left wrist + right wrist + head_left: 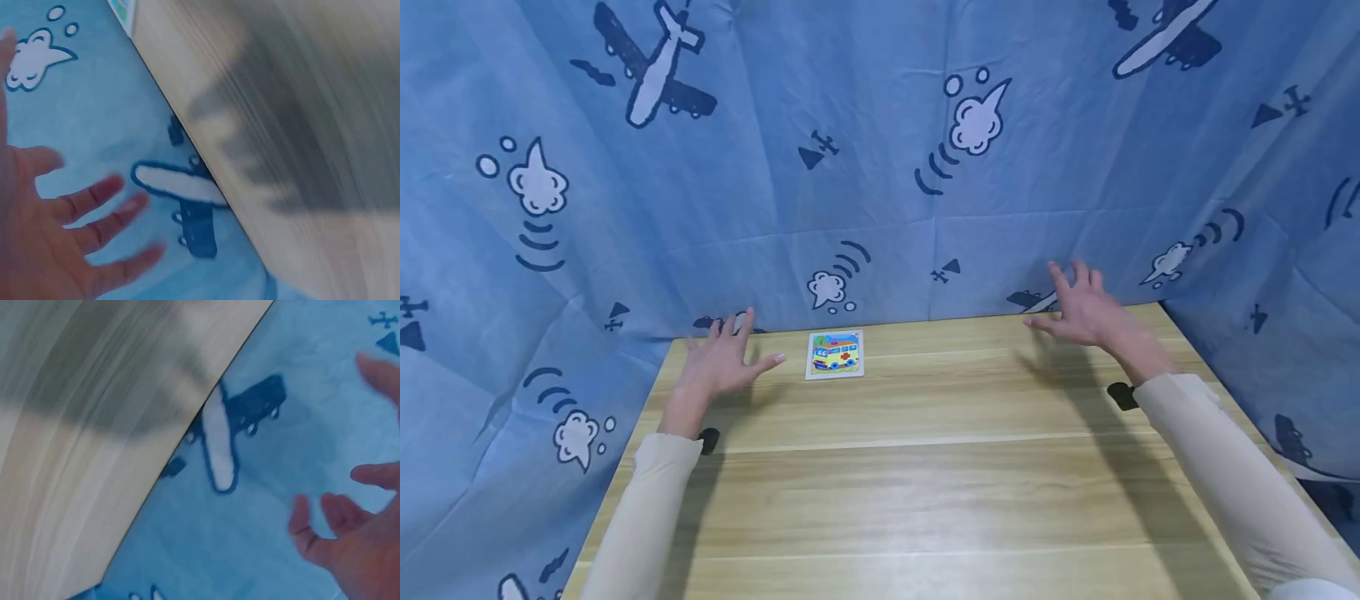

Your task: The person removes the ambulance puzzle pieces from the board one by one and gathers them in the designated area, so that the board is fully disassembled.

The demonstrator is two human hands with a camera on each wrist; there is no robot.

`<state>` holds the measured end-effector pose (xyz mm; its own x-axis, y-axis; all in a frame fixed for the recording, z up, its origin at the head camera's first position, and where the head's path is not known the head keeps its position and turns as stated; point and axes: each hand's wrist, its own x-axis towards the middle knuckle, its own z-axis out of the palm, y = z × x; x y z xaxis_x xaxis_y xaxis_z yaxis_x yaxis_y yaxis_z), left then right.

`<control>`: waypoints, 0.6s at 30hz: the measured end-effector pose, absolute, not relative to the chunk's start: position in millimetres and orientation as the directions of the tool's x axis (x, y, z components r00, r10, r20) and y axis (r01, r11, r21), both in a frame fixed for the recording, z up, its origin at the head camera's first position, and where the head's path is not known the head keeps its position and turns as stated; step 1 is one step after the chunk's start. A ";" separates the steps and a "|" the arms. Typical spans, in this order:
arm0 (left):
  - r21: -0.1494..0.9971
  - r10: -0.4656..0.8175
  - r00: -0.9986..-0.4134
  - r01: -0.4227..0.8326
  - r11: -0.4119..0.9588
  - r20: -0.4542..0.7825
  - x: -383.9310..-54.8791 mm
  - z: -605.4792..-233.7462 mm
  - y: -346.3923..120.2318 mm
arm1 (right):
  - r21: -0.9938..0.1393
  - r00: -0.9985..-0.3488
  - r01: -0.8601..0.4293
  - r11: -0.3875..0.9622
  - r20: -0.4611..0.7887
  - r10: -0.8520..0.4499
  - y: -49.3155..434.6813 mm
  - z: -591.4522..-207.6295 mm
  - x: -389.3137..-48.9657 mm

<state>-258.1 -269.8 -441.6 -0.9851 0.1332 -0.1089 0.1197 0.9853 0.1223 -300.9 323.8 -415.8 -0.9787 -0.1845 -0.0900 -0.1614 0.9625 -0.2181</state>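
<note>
A small square picture puzzle (835, 355) with a white border lies flat near the table's back edge, showing a yellow ambulance with a red cross. Left of it, my left hand (718, 362) hovers over the table with fingers spread and nothing held. Its thumb points toward the puzzle, a short gap away. In the left wrist view, only a corner of the puzzle (125, 14) shows at the top. Far to the right, my right hand (1078, 310) is raised above the back edge, fingers apart and holding nothing.
The wooden table (910, 483) has pale grain, and both arms cast shadows on it. A blue curtain (880, 183) printed with planes and clouds hangs behind it and along both sides. Dark wrist bands (1122, 396) show by the cream sleeves.
</note>
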 end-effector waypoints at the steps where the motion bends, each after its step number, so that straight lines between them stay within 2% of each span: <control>1: 0.136 0.143 -0.983 0.128 0.982 -0.111 -258.6 -441.8 -267.8 | -0.239 -0.978 -0.179 0.954 -0.063 -0.199 321.6 -415.2 -301.1; 4: 0.172 0.180 -0.978 0.161 0.972 -0.102 -259.6 -443.2 -259.0 | -0.275 -0.967 -0.250 0.928 0.020 -0.254 310.7 -412.5 -300.8; 9: 0.216 0.240 -0.968 0.220 0.951 -0.071 -261.5 -450.3 -238.2 | -0.269 -0.916 -0.401 0.876 0.120 -0.383 290.9 -410.3 -301.5; 12: 0.232 0.271 -0.960 0.249 0.940 -0.068 -262.5 -456.4 -224.2 | -0.313 -0.896 -0.442 0.840 0.118 -0.428 278.0 -412.9 -303.8; 18: 0.247 0.341 -0.936 0.311 0.918 -0.089 -263.6 -472.4 -198.7 | -0.396 -0.897 -0.426 0.814 0.069 -0.436 248.6 -420.6 -311.7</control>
<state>-263.6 -198.7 -472.4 -0.9357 0.3414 -0.0889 0.3113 0.9175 0.2474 -311.7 248.6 -420.6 -0.8975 -0.4356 0.0694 -0.4255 0.8135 -0.3964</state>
